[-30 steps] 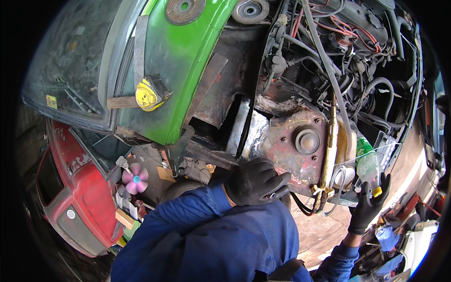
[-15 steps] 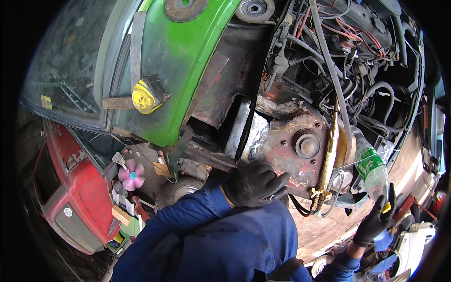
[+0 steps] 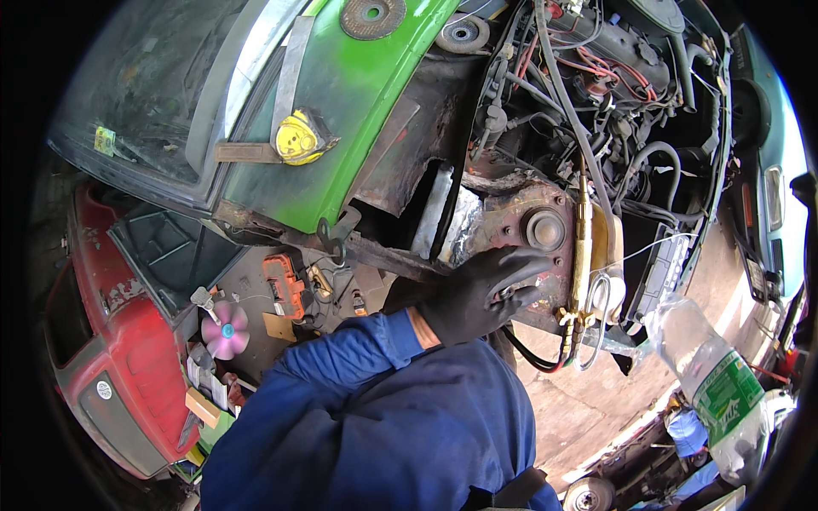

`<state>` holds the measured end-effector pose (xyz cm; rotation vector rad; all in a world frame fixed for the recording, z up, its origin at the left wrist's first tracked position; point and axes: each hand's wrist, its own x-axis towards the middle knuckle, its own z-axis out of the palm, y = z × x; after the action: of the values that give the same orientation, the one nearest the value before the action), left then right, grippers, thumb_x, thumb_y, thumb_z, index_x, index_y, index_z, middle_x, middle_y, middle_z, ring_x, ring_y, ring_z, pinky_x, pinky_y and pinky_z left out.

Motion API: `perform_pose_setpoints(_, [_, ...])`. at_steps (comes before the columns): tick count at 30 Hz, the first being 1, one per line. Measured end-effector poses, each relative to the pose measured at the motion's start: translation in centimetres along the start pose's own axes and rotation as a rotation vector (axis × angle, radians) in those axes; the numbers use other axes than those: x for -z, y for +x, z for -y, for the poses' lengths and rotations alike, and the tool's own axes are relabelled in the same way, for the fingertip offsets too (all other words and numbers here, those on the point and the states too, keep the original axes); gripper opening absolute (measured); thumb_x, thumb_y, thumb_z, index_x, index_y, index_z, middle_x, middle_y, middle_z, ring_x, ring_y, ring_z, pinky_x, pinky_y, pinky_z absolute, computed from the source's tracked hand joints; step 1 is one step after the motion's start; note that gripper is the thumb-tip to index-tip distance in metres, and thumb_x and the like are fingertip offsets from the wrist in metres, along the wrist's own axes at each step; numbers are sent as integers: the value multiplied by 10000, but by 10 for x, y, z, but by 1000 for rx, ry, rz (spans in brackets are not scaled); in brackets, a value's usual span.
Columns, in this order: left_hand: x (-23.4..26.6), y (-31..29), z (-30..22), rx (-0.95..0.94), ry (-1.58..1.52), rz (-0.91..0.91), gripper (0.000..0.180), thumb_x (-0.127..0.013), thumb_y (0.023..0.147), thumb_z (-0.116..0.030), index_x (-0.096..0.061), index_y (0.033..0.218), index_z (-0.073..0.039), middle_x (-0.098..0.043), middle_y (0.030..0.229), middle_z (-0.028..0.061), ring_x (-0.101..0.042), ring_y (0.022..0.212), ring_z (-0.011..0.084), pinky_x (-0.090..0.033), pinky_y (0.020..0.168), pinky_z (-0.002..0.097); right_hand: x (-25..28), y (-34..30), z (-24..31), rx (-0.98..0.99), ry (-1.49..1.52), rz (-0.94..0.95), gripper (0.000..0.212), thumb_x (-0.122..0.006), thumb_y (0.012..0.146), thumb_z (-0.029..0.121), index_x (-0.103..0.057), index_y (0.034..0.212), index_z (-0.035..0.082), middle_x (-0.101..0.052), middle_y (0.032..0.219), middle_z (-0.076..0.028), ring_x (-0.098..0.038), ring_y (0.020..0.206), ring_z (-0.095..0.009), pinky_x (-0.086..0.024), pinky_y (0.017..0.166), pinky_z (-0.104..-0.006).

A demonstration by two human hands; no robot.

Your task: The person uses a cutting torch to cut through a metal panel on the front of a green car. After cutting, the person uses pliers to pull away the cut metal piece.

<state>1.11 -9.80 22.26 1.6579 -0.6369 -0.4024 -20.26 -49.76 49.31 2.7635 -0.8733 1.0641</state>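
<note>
The left hand (image 3: 481, 294), half open and seemingly empty, is resting over the near edge of the panel (image 3: 515, 209), perhaps for steadiness; the bottle (image 3: 722, 387) is slanting beyond the near right corner of the bay (image 3: 722, 128), presumably in the unseen right hand, whose grip cannot be told.

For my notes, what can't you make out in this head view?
Head view:
Right hand: out of frame, beyond the edge.
Plastic bottle: lower end, lost toward the dark lower-right rim.
Left hand: palm, hidden by the back of the hand.
Black hose: far end, hidden behind the blue clothing.
</note>
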Motion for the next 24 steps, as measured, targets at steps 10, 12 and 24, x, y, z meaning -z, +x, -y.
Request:
perform_pose_setpoints(10, [-80, -16, -60, 406, -1175, 524, 499, -575, 1202, -321, -552, 1658, -120, -596, 1652, 72, -507, 1514, 176, -379, 1283, 347, 22, 14, 58, -106, 596, 255, 667, -666, 1137, 343, -424, 1688, 54, -621, 1564, -221, -694, 1326, -345, -559, 1131, -456])
perform_pose_setpoints(12, [-88, -25, -61, 424, -1167, 509, 517, -579, 1201, -349, -552, 1656, -105, -604, 1637, 58, -519, 1478, 154, -395, 1257, 330, 9, 3, 75, -208, 812, 405, 705, -665, 1135, 355, -392, 1716, 64, -608, 1585, -226, -693, 1340, -354, -561, 1135, -461])
perform_pose_setpoints(24, [-82, -47, -58, 680, -1042, 612, 646, -609, 1169, -485, -464, 1710, -162, -671, 1451, 62, -653, 1287, 159, -648, 947, 382, -67, -88, 150, -411, 888, 956, 857, -926, 918, 416, -528, 1557, 6, -699, 1388, -83, -668, 1215, -204, -521, 1097, -385])
